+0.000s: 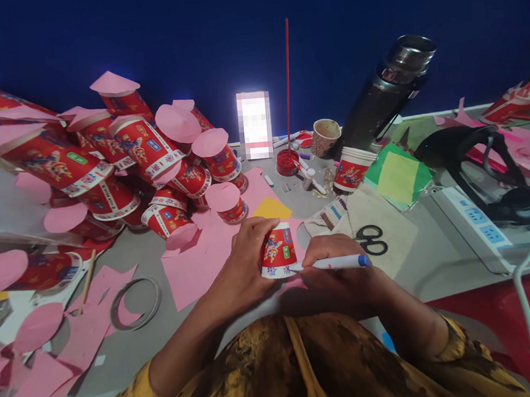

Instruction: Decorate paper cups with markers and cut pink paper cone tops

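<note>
In the head view my left hand [250, 258] wraps round the left side of a red paper cup [278, 249], which has a white band along its lower edge with small blue and purple flower marks. My right hand [330, 267] grips a white marker [343, 262] with a blue end at the right. The marker's tip is at the white band of the cup. Under and behind the cup lies pink paper [213, 242], with a yellow paper piece [271, 209] just beyond.
Red cups with pink cone tops [144, 144] pile up at the left, near a tape ring [135, 303]. Behind stand a glowing screen [254, 123], a red pot [287, 162] and a black flask [380, 97]. Scissors [372, 241] and a power strip [473, 225] lie right.
</note>
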{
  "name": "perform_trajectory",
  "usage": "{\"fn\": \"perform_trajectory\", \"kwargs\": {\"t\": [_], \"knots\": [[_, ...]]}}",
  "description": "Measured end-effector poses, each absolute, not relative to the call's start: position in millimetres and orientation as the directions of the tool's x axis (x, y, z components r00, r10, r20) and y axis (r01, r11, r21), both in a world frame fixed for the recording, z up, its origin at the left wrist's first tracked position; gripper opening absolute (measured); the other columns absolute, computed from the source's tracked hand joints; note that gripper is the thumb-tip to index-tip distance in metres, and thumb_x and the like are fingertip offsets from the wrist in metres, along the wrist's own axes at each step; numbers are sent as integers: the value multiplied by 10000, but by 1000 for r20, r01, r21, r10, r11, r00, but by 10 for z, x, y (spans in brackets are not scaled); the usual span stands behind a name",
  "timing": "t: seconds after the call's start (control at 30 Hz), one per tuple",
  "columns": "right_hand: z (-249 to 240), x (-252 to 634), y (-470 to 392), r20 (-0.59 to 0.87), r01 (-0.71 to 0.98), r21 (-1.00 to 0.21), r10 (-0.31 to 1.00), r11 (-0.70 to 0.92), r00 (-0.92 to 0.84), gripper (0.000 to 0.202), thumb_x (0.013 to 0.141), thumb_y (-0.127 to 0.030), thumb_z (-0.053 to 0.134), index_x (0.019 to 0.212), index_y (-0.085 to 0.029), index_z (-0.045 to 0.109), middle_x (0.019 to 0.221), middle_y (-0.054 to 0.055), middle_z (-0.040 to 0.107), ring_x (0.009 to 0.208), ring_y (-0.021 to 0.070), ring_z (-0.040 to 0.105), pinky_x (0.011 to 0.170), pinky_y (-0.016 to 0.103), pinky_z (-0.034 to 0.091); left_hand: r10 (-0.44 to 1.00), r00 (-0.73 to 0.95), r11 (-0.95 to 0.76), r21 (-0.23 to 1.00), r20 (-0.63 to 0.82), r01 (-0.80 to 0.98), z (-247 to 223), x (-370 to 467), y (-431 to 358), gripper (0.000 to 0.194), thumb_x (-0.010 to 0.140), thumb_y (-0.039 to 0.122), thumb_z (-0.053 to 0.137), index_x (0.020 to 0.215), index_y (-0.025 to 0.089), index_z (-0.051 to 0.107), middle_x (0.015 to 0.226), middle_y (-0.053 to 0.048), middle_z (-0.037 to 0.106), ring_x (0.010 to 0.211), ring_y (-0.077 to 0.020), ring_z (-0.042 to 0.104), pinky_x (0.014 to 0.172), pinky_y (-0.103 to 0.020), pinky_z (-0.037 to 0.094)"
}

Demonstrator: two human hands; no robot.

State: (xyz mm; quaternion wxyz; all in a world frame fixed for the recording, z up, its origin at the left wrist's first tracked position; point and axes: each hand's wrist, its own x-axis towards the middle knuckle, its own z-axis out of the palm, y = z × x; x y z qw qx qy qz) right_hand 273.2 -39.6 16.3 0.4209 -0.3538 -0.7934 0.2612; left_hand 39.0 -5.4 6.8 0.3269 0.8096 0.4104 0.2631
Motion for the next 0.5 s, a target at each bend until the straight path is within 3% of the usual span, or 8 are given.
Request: {"fn": "perform_trajectory", "kwargs": {"t": [0.5], "knots": [[180,2729,-380,479,318,-724,778,612,-406,190,1076,-262,608,907,-206,674,783,20,748,690,145,664,693,272,488,834,519,-466,743,188,481,39,385,-58,760,839,330,873,1473,274,457,1414,-138,542,1376,-364,546,1161,-560,478]]}}
